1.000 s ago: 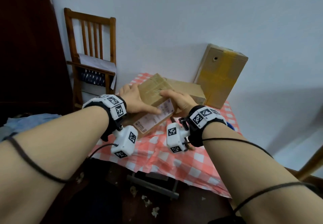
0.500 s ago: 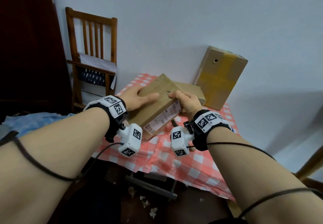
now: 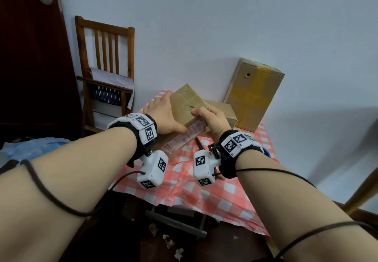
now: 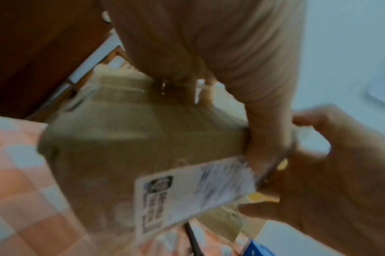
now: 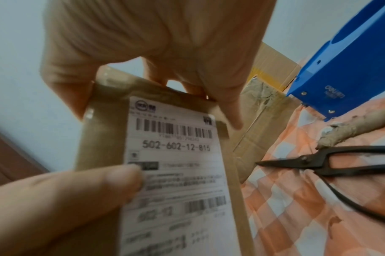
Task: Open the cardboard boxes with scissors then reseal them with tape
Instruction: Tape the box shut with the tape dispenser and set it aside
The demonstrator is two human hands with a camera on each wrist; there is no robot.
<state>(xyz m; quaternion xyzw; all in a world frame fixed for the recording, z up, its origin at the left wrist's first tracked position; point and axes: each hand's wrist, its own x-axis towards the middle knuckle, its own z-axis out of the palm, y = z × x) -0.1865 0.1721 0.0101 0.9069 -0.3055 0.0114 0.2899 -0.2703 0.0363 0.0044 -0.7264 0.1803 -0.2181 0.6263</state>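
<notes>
A small brown cardboard box [image 3: 185,102] with a white shipping label [image 5: 176,155] is tilted up on the checkered table. My left hand [image 3: 161,112] grips its left side, thumb [image 5: 88,187] pressed on the label. My right hand [image 3: 210,116] grips the right top edge, fingers [image 5: 228,107] curled over it. Black scissors [image 5: 318,164] lie on the cloth to the right of the box, untouched. A blue tape dispenser [image 5: 340,69] stands behind them. The left wrist view shows the same box [image 4: 132,138], blurred.
A flat cardboard box [image 3: 224,108] lies just behind the held one, and a tall taped box [image 3: 253,94] leans on the wall. A wad of stripped tape [image 5: 351,126] lies by the scissors. A wooden chair [image 3: 106,67] stands left of the table [image 3: 184,182].
Both hands have turned and tipped the box, so its top face now shows and the label faces down toward me. My left hand slid to the far left side.
</notes>
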